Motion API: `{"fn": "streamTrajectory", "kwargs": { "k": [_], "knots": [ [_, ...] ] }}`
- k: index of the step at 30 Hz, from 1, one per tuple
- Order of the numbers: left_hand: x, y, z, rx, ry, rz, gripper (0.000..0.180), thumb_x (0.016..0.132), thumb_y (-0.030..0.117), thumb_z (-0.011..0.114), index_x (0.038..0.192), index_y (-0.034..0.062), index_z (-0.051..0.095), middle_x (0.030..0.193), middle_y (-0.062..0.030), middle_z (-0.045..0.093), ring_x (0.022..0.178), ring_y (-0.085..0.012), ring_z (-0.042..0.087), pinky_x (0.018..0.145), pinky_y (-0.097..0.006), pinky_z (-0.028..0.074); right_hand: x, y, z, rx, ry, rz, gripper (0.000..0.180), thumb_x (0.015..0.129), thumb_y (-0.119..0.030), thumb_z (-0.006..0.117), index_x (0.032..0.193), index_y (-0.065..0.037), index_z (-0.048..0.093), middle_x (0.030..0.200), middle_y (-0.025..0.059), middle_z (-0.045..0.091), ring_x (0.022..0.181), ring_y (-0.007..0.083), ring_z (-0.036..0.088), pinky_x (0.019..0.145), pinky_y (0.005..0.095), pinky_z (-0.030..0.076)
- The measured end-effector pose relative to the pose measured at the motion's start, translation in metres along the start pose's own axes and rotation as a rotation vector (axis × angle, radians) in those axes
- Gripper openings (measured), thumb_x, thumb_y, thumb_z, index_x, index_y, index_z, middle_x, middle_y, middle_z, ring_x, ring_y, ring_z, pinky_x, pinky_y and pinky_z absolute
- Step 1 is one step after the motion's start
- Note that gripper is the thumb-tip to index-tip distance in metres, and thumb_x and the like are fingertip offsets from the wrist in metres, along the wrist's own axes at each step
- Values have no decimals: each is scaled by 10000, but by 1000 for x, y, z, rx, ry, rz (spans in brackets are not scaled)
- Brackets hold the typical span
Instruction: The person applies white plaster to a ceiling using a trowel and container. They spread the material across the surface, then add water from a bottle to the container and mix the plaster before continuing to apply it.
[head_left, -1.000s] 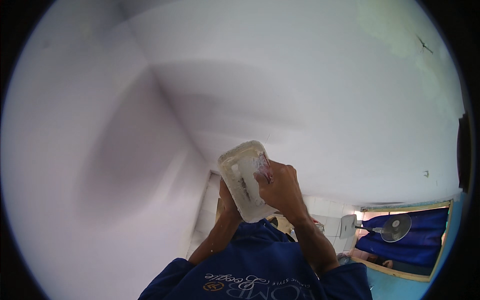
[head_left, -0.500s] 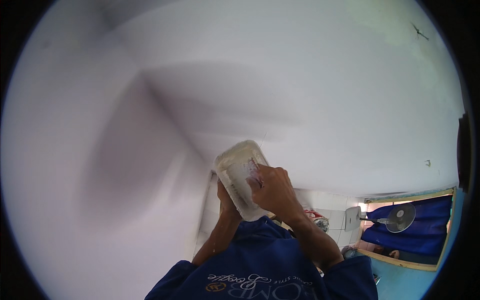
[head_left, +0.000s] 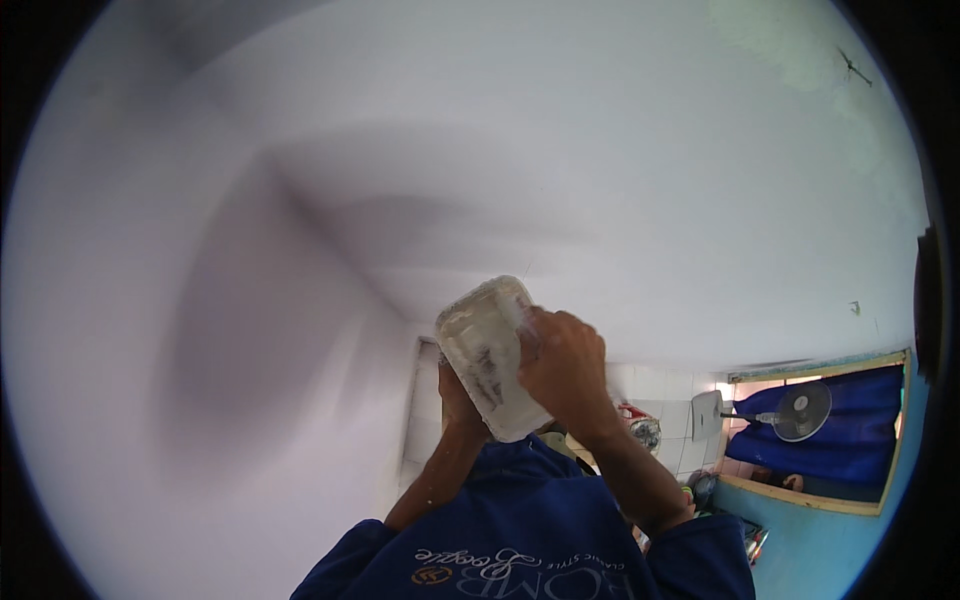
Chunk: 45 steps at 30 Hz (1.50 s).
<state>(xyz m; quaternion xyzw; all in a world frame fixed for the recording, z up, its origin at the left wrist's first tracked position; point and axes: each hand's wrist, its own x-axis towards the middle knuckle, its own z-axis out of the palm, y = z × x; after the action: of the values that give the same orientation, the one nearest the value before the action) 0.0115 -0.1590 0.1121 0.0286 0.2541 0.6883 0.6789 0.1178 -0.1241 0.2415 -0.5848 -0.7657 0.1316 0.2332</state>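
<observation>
My left hand (head_left: pixel 457 398) is closed round the side and underside of a whitish rectangular tub (head_left: pixel 508 425), its fingers mostly hidden behind it. The tub is tilted with its open top facing me. Off-white paste coats its inner walls, and a darker streaked patch shows on the bottom. My right hand (head_left: pixel 566 362) reaches over the tub's right side, fingers curled round a small pale object (head_left: pixel 527 322) at the inner wall. Motion blurs that object, and its kind cannot be made out.
Pale walls (head_left: pixel 640 220) meet in a corner ahead. Wires (head_left: pixel 853 68) stick out at upper right. To the lower right are a fan (head_left: pixel 803 411), a blue curtain (head_left: pixel 870 425) in a wooden frame (head_left: pixel 800 498), and white tiles (head_left: pixel 675 410) with clutter before them.
My right hand has shifted slightly up and right along the tub, the small object with it. The tub has turned a little, showing more of its bottom. My left hand keeps its hold.
</observation>
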Motion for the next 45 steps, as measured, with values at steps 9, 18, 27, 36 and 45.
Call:
{"fn": "streamTrajectory", "kwargs": {
  "k": [9,18,27,36,45],
  "knots": [
    [50,-54,-12,45,-32,-164,600,1044,520,302,1446,104,465,1328,-151,583,1186,-315,600,1009,-472,516,22,37,-12,174,-145,89,153,840,-103,684,916,29,681,720,211,663,680,416,654,648,487,511],
    [32,-61,6,-51,-8,-294,634,1044,546,315,1483,103,427,1379,-159,563,1211,-331,602,1009,-495,529,25,85,-30,265,-143,66,190,795,-113,745,796,54,655,656,238,633,628,433,643,611,466,504],
    [32,-101,-3,56,19,-217,627,1043,542,317,1470,97,429,1362,-147,569,1204,-321,606,999,-488,539,19,122,-34,330,-215,19,149,794,-91,696,771,54,667,690,251,648,668,440,646,660,497,507],
    [31,-177,32,29,-19,-128,622,1045,546,309,1475,111,421,1352,-134,570,1193,-299,612,970,-471,562,15,199,-66,283,-272,10,186,794,-97,717,790,81,662,662,249,635,641,424,638,669,482,494],
    [34,-250,117,22,-68,5,609,1044,531,319,1461,104,439,1323,-139,592,1165,-302,631,950,-463,577,33,270,-156,405,-371,-25,172,784,-80,717,782,82,658,657,247,631,610,411,618,649,468,481]
  ]
}}
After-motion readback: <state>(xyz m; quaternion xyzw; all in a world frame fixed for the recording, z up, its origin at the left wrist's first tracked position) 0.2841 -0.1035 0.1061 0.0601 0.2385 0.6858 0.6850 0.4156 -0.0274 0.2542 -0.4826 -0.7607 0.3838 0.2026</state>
